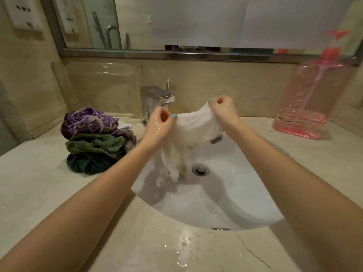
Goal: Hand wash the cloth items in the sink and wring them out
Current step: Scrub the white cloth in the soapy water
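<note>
**Inspector:** Report the room and the surface, starting at the left.

**Operator:** Wall sockets [21, 14] are mounted on the beige wall at far left. A metal-framed mirror [117, 51] runs above the backsplash, and white sheets [216, 20] cover most of its glass. A clear plastic tray [102, 89] leans against the wall below it. The table [39, 193] is pale, glossy stone. On its left section sits a pile of cloths [94, 140]: purple on top, olive green in the middle, dark green at the bottom.

**Inspector:** Centre section?

**Operator:** A chrome faucet [157, 101] stands behind the white sink [216, 203], which is set into the table. The left hand [159, 124] is wet and pinches one upper edge of the white cloth [196, 126]. The right hand [224, 108] pinches the opposite upper edge. The white cloth is spread between the hands above the sink, just in front of the faucet. Its lower end hangs beside the drain [200, 169]; contact with the basin cannot be determined. A small grey label [216, 139] shows on its right side.

**Inspector:** Right section?

**Operator:** A pink translucent pump bottle [312, 99] stands on the table by the wall, well apart from the sink, with pink liquid low in its base. Water droplets [182, 260] lie on the table near its front edge. A thin crack [253, 254] runs beside them.
</note>
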